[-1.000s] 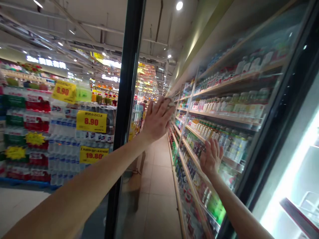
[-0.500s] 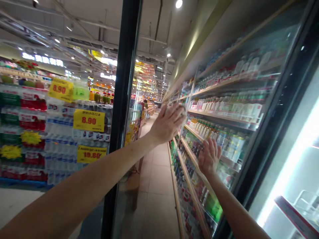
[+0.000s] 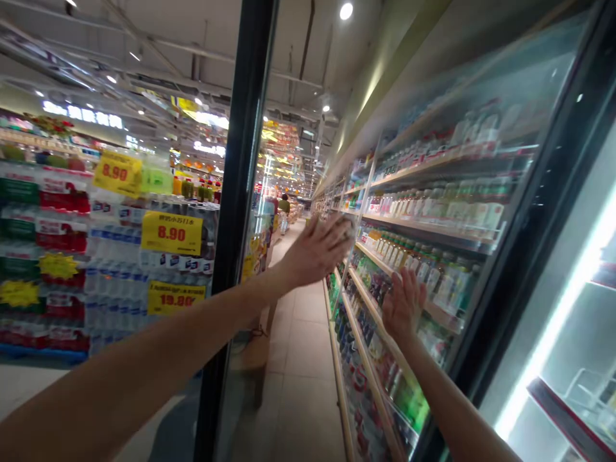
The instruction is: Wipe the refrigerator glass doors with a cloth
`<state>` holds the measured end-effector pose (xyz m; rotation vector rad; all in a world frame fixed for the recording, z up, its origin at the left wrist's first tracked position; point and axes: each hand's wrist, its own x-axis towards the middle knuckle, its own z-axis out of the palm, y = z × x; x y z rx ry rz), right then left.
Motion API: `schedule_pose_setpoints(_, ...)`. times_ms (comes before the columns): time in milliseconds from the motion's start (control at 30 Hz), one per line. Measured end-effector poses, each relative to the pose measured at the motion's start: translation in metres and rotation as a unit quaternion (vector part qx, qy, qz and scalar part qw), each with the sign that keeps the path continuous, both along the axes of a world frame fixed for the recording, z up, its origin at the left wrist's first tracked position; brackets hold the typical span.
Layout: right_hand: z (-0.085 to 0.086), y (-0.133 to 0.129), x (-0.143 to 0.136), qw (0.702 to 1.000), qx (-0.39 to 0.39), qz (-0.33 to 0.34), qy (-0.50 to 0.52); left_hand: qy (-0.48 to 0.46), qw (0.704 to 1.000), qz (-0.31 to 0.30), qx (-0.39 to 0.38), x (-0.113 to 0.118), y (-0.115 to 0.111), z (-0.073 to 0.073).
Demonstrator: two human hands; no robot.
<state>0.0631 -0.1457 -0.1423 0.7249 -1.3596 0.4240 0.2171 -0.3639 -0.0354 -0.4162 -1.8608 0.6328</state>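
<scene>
My left hand lies nearly flat against the glass door, fingers stretched forward. A pale, crumpled cloth shows just past its fingertips, mostly hidden under the hand and blurred. Lower and farther right, my right hand rests with its fingers up and slightly apart, seemingly on the same glass, and nothing shows in it. Black frame bars edge the door: one upright bar crosses behind my left forearm, and another bar slants along the right.
Bottles line several cooler shelves seen through or in the glass. At far right is a lit cooler interior. Stacked drink packs with yellow price signs stand at left. A person is far down the tiled aisle.
My left hand has slid slightly down and to the left on the glass, the pale cloth moving with it. My right hand has barely shifted. The left frame bar appears slightly farther right.
</scene>
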Motion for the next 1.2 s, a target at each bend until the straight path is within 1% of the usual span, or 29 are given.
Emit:
schedule_pose_setpoints(33,0.000,0.000,0.000,1.000,-0.002,0.002,0.000,-0.035,0.997,-0.016,-0.067,0.002,-0.001,-0.024)
schedule_pose_setpoints(100,0.001,-0.001,0.001,1.000,-0.005,0.004,-0.004,-0.101,0.976,-0.054,-0.185,0.007,-0.006,-0.079)
schedule_pose_setpoints(133,0.001,-0.001,0.001,1.000,-0.005,0.006,-0.004,-0.129,0.965,-0.062,-0.220,0.011,-0.010,-0.102)
schedule_pose_setpoints(167,0.001,-0.001,0.001,1.000,-0.005,0.009,-0.003,-0.139,0.958,-0.079,-0.237,0.014,-0.015,-0.117)
schedule_pose_setpoints(200,0.001,-0.001,0.001,1.000,-0.004,0.011,-0.001,-0.140,0.957,-0.083,-0.238,0.018,-0.020,-0.123)
schedule_pose_setpoints(233,0.001,-0.001,0.001,1.000,-0.003,0.012,0.000,-0.129,0.964,-0.076,-0.221,0.021,-0.025,-0.118)
schedule_pose_setpoints(267,0.001,-0.001,0.000,1.000,-0.003,0.012,0.002,-0.107,0.975,-0.062,-0.186,0.024,-0.030,-0.106)
schedule_pose_setpoints(300,0.000,-0.001,0.000,1.000,-0.002,0.010,0.002,-0.074,0.987,-0.040,-0.136,0.027,-0.034,-0.089)
schedule_pose_setpoints(367,0.000,0.000,-0.001,1.000,-0.001,0.005,-0.008,0.005,1.000,0.007,-0.011,0.032,-0.041,-0.056)
schedule_pose_setpoints(400,-0.001,0.000,-0.001,1.000,-0.001,0.002,-0.016,0.035,0.998,0.023,0.036,0.034,-0.044,-0.048)
schedule_pose_setpoints(433,-0.001,0.000,-0.001,1.000,0.000,0.000,-0.023,0.050,0.996,0.034,0.062,0.036,-0.046,-0.048)
schedule_pose_setpoints(467,-0.001,0.000,-0.001,1.000,0.000,0.001,-0.027,0.048,0.996,0.037,0.064,0.039,-0.048,-0.057)
schedule_pose_setpoints(500,-0.001,0.001,-0.001,1.000,0.001,0.003,-0.027,0.030,0.998,0.030,0.041,0.042,-0.050,-0.073)
schedule_pose_setpoints(600,-0.001,0.000,-0.001,1.000,0.001,0.010,-0.022,-0.067,0.993,-0.012,-0.094,0.049,-0.055,-0.134)
schedule_pose_setpoints(633,-0.001,0.000,-0.001,1.000,0.000,0.011,-0.024,-0.090,0.988,-0.020,-0.124,0.050,-0.056,-0.146)
schedule_pose_setpoints(667,-0.002,0.000,-0.001,1.000,-0.001,0.009,-0.029,-0.098,0.986,-0.022,-0.135,0.050,-0.057,-0.150)
schedule_pose_setpoints(700,-0.002,0.000,-0.001,0.999,-0.002,0.007,-0.036,-0.091,0.988,-0.017,-0.121,0.049,-0.058,-0.146)
schedule_pose_setpoints(733,-0.002,0.000,-0.001,0.999,-0.004,0.005,-0.041,-0.069,0.994,-0.004,-0.085,0.048,-0.057,-0.134)
schedule_pose_setpoints(800,-0.002,0.000,-0.001,0.999,-0.006,0.001,-0.046,0.002,0.999,0.026,0.028,0.043,-0.053,-0.099)
schedule_pose_setpoints(833,-0.002,0.001,-0.001,0.999,-0.006,-0.001,-0.046,0.038,0.995,0.036,0.081,0.040,-0.049,-0.083)
schedule_pose_setpoints(867,-0.002,0.001,-0.001,0.999,-0.006,-0.003,-0.045,0.065,0.990,0.041,0.121,0.037,-0.045,-0.071)
schedule_pose_setpoints(900,-0.002,0.001,-0.001,0.999,-0.005,-0.003,-0.041,0.078,0.987,0.040,0.136,0.034,-0.041,-0.066)
schedule_pose_setpoints(933,-0.001,0.001,0.000,0.999,-0.004,-0.002,-0.035,0.075,0.989,0.032,0.121,0.032,-0.036,-0.068)
schedule_pose_setpoints(967,-0.001,0.001,0.000,1.000,-0.002,-0.001,-0.027,0.056,0.995,0.016,0.079,0.031,-0.032,-0.074)
schedule_pose_setpoints(1033,0.000,0.000,0.001,1.000,0.000,0.002,-0.012,-0.011,0.999,-0.018,-0.048,0.027,-0.025,-0.092)
schedule_pose_setpoints(1067,0.000,0.000,0.001,1.000,0.001,0.003,-0.006,-0.040,0.994,-0.028,-0.099,0.025,-0.022,-0.098)
schedule_pose_setpoints(1100,0.000,0.000,0.001,1.000,0.001,0.003,-0.003,-0.057,0.990,-0.033,-0.127,0.023,-0.019,-0.099)
schedule_pose_setpoints(1133,0.000,0.000,0.001,1.000,0.001,0.004,-0.003,-0.061,0.989,-0.032,-0.128,0.020,-0.016,-0.094)
schedule_pose_setpoints(1200,0.000,0.000,0.001,1.000,-0.005,0.011,-0.006,-0.027,0.997,-0.022,-0.065,0.013,-0.008,-0.069)
